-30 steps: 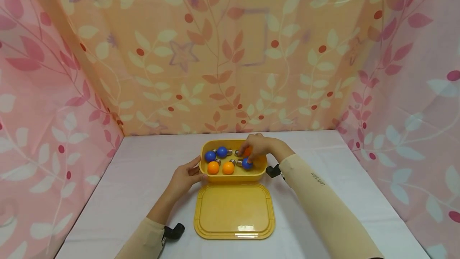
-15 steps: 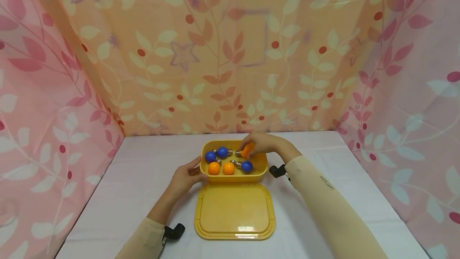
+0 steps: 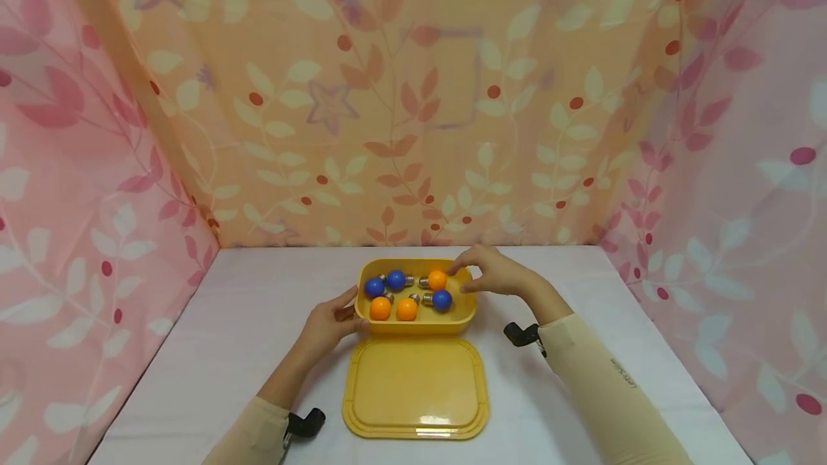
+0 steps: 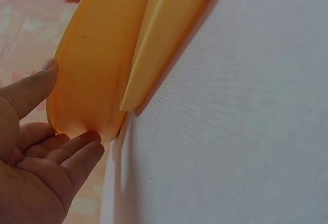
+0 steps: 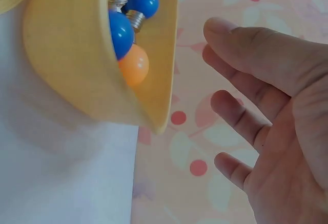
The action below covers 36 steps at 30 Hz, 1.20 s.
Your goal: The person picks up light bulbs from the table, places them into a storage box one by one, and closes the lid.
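Note:
A yellow box [image 3: 416,326] holds three orange light bulbs [image 3: 406,309] and three blue light bulbs [image 3: 396,279], all with metal screw bases. My left hand [image 3: 325,325] rests against the box's left end with fairly straight fingers; in the left wrist view, its fingertips [image 4: 91,137] lie at the box's corner. My right hand [image 3: 494,273] hovers at the right end, thumb and fingers spread, holding nothing. An orange bulb [image 3: 437,280] and a blue bulb [image 3: 442,300] are nearest to it. The right wrist view shows a gap between this hand [image 5: 287,116] and the box wall [image 5: 66,55].
The box's yellow lid [image 3: 413,386] lies flat on the white-covered table [image 3: 245,307], just in front of the box. Patterned cloth [image 3: 413,128] encloses the back and both sides. A black wrist device [image 3: 520,334] is on each forearm.
My right hand has let go of the orange bulb at the back right and drawn back to the right, fingers spreading. The left hand stays at the box; the head view has shifted slightly.

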Each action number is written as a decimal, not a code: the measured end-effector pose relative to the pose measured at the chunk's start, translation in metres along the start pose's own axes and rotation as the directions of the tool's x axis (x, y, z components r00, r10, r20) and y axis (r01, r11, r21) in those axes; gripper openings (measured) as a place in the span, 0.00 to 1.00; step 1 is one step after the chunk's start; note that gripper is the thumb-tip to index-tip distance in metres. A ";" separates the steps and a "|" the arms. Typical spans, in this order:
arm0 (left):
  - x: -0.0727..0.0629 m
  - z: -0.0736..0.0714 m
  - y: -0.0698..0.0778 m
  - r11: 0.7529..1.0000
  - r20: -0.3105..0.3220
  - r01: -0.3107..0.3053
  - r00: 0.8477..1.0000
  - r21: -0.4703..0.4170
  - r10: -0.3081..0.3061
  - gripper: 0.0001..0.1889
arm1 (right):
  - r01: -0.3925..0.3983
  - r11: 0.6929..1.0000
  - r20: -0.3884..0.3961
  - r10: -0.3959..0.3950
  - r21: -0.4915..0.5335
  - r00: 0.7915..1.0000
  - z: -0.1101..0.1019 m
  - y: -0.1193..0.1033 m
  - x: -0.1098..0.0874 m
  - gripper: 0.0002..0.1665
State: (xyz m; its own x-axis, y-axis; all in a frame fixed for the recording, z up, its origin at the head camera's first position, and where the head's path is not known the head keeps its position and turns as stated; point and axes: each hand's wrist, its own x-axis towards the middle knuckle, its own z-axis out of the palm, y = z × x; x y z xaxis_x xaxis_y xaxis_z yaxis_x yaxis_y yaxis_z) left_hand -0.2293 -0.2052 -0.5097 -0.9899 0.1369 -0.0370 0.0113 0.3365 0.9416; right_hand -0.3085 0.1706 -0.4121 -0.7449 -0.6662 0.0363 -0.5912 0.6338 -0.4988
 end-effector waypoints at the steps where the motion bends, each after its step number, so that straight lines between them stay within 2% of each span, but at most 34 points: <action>1: -0.001 -0.001 0.000 1.000 0.002 0.003 1.000 -0.004 -0.003 0.43 | 0.004 1.000 -0.018 -0.004 -0.001 1.000 0.002 0.001 -0.004 0.20; 9: -0.003 -0.001 -0.004 1.000 -0.010 0.009 1.000 0.007 -0.009 0.42 | -0.034 0.999 -0.149 0.032 -0.006 0.988 0.017 0.003 -0.037 0.25; 16: -0.005 0.002 0.004 0.994 -0.024 -0.014 1.000 0.110 0.017 0.41 | -0.048 0.998 -0.312 0.034 -0.039 0.949 0.032 0.005 -0.062 0.28; 24: -0.006 -0.001 0.009 0.990 -0.039 -0.001 0.999 0.140 0.006 0.41 | -0.058 0.997 -0.385 0.032 -0.056 0.922 0.049 0.011 -0.079 0.34; 29: -0.008 -0.001 0.006 0.997 -0.028 -0.014 0.999 0.078 0.016 0.40 | -0.066 0.997 -0.401 0.045 -0.038 0.915 0.058 0.014 -0.089 0.35; 32: -0.015 0.001 0.003 0.999 -0.017 -0.022 1.000 0.031 0.022 0.39 | -0.066 0.997 -0.410 0.046 -0.034 0.911 0.065 0.017 -0.096 0.35; 36: -0.027 0.005 0.003 1.000 0.013 0.004 1.000 -0.013 -0.004 0.38 | -0.076 0.997 -0.409 0.064 -0.012 0.910 0.074 0.016 -0.111 0.35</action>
State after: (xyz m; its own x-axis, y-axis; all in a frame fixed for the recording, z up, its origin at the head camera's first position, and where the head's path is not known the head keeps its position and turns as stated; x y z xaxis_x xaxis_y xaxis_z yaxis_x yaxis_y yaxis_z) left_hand -0.2016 -0.2033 -0.5074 -0.9880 0.1478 -0.0454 0.0052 0.3253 0.9456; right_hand -0.2127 0.2259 -0.4879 -0.8427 -0.4048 0.3551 -0.5365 0.6873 -0.4896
